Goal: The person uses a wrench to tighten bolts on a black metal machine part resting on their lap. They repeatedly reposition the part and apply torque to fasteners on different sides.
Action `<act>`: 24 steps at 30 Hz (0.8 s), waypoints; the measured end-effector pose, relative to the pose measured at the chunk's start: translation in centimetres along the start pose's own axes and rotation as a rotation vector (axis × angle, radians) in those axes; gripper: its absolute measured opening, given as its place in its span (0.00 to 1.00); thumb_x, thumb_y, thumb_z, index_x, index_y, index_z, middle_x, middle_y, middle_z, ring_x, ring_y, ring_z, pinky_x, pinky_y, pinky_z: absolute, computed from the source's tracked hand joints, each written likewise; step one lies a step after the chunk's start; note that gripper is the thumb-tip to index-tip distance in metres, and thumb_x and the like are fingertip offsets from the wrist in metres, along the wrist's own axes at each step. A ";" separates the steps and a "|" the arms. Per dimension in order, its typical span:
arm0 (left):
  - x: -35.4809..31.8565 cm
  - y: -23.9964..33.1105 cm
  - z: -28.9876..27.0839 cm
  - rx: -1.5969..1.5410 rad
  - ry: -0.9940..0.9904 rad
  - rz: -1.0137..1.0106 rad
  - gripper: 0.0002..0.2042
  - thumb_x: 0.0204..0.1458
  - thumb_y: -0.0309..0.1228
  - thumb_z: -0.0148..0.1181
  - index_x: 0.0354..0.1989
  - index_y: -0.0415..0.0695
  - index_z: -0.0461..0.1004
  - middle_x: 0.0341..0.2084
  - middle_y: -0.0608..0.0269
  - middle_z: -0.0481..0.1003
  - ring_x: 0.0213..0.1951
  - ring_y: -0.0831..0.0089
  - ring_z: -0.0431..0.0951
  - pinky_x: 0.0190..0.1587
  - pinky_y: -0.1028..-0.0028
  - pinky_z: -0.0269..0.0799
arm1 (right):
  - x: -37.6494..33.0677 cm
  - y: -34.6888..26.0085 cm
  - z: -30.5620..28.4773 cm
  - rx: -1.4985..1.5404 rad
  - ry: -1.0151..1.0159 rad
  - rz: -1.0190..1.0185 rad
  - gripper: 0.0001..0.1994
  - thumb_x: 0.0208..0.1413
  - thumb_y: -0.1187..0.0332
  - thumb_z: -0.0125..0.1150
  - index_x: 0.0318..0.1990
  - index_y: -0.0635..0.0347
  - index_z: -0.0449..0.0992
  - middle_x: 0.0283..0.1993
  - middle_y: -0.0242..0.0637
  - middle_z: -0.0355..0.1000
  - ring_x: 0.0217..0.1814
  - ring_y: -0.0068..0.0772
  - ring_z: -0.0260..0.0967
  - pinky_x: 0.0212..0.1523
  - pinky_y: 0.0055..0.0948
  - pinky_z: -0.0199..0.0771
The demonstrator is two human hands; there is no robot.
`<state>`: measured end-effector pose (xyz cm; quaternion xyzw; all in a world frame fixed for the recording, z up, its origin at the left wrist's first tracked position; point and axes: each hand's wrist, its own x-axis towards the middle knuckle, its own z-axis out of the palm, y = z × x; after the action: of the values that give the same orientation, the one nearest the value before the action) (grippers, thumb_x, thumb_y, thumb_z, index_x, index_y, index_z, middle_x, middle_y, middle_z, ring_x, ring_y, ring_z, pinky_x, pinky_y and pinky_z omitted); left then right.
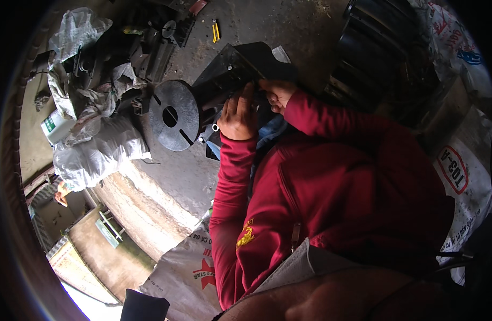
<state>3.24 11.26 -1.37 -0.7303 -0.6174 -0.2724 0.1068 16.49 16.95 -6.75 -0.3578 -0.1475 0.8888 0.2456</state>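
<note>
A dark metal assembly [224, 75] with a flat black plate lies in front of me, and a round grey slotted disc [188, 112] stands at its left end. My left hand [239, 113] rests against the near side of the assembly, fingers bent inward and their tips close to its edge. Just right of it, my right hand [278, 94] is closed in a pinch by the same edge. Whatever sits between the fingers of either hand is hidden. A small light metal ring [215, 128] shows beside my left wrist.
A yellow-handled tool [216, 32] lies on the floor beyond the assembly. Large black ribbed parts [366, 45] stand at the right. White plastic bundles [104, 150] and dark metal pieces [160, 59] crowd the left. A printed white sack [176, 273] lies near my left arm.
</note>
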 end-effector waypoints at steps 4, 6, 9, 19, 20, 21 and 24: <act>0.3 0.4 -0.7 0.000 -0.049 -0.040 0.22 0.37 0.22 0.63 0.46 0.49 0.75 0.30 0.62 0.76 0.31 0.63 0.77 0.31 0.69 0.74 | 0.2 0.4 0.2 0.018 0.025 -0.025 0.11 0.56 0.55 0.57 0.31 0.50 0.70 0.14 0.18 0.53 0.15 0.12 0.49 0.19 0.17 0.51; 0.8 1.0 -1.6 0.028 -0.094 -0.072 0.23 0.38 0.23 0.63 0.48 0.50 0.74 0.32 0.60 0.76 0.33 0.62 0.77 0.31 0.68 0.74 | -0.1 -0.3 0.5 -0.002 0.008 -0.005 0.11 0.56 0.55 0.58 0.31 0.50 0.69 0.14 0.18 0.53 0.15 0.13 0.49 0.19 0.17 0.51; 1.5 2.9 -3.0 -0.005 -0.004 -0.198 0.22 0.42 0.24 0.63 0.50 0.48 0.72 0.34 0.57 0.75 0.32 0.62 0.76 0.30 0.68 0.74 | 0.2 0.0 0.2 -0.002 -0.044 -0.056 0.14 0.55 0.53 0.58 0.27 0.51 0.70 0.14 0.17 0.56 0.14 0.11 0.50 0.16 0.17 0.53; -10.7 3.7 -2.8 -1.267 -0.260 -1.158 0.12 0.60 0.33 0.49 0.46 0.40 0.73 0.17 0.72 0.68 0.18 0.83 0.65 0.23 0.82 0.60 | 0.1 0.3 0.1 0.026 -0.023 -0.034 0.15 0.54 0.51 0.59 0.33 0.53 0.70 0.14 0.17 0.53 0.13 0.12 0.46 0.22 0.19 0.52; -11.2 3.6 -3.2 -1.184 -0.252 -1.099 0.13 0.60 0.33 0.49 0.49 0.41 0.72 0.16 0.71 0.68 0.17 0.82 0.66 0.22 0.81 0.61 | 0.1 0.3 0.1 0.029 -0.044 -0.035 0.15 0.54 0.52 0.59 0.33 0.53 0.70 0.14 0.17 0.53 0.13 0.12 0.46 0.22 0.19 0.52; -11.5 3.5 -3.6 -1.041 -0.235 -1.014 0.13 0.59 0.31 0.50 0.51 0.41 0.70 0.15 0.69 0.68 0.17 0.81 0.66 0.22 0.79 0.62 | 0.1 0.2 0.0 0.032 -0.064 -0.037 0.15 0.54 0.52 0.59 0.33 0.53 0.71 0.14 0.17 0.53 0.13 0.12 0.46 0.22 0.19 0.52; -10.0 3.6 -4.7 -0.643 -0.154 -0.754 0.18 0.57 0.27 0.51 0.56 0.43 0.67 0.15 0.65 0.69 0.17 0.78 0.69 0.21 0.76 0.64 | 0.2 0.2 -0.4 0.032 -0.067 -0.042 0.14 0.54 0.53 0.59 0.35 0.54 0.71 0.14 0.17 0.53 0.14 0.11 0.48 0.22 0.18 0.53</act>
<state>4.51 -0.31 -2.11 -0.4702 -0.7293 -0.4138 -0.2753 16.58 16.91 -7.29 -0.3208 -0.1490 0.8972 0.2646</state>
